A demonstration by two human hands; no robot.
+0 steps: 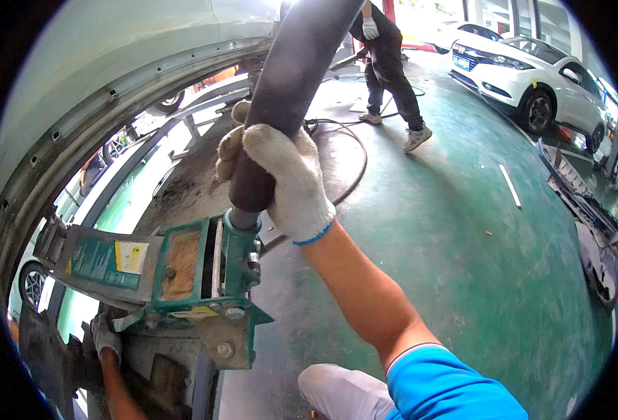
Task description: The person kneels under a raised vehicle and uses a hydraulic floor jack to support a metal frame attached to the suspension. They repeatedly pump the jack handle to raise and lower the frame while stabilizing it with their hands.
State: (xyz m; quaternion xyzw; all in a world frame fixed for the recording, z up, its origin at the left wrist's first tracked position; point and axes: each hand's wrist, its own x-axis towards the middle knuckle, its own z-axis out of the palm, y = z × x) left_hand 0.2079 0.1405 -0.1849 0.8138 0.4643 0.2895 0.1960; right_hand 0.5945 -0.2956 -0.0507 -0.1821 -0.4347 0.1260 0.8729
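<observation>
My right hand, in a white knitted glove with a blue cuff edge, is wrapped round the thick black padded handle. The handle leans up and away, its metal end set in the socket of a green and grey floor jack. Rust-brown dirt covers the jack's top plate, and a worn label sits on its grey arm. Low on the left, my gloved left hand is against the jack's underside, next to a dark metal part. The fingers of that hand are mostly hidden.
The sill of a raised pale car body curves overhead on the left. Another person in dark clothes stands ahead. A black hose lies on the green floor. White car and removed body panels are on the right.
</observation>
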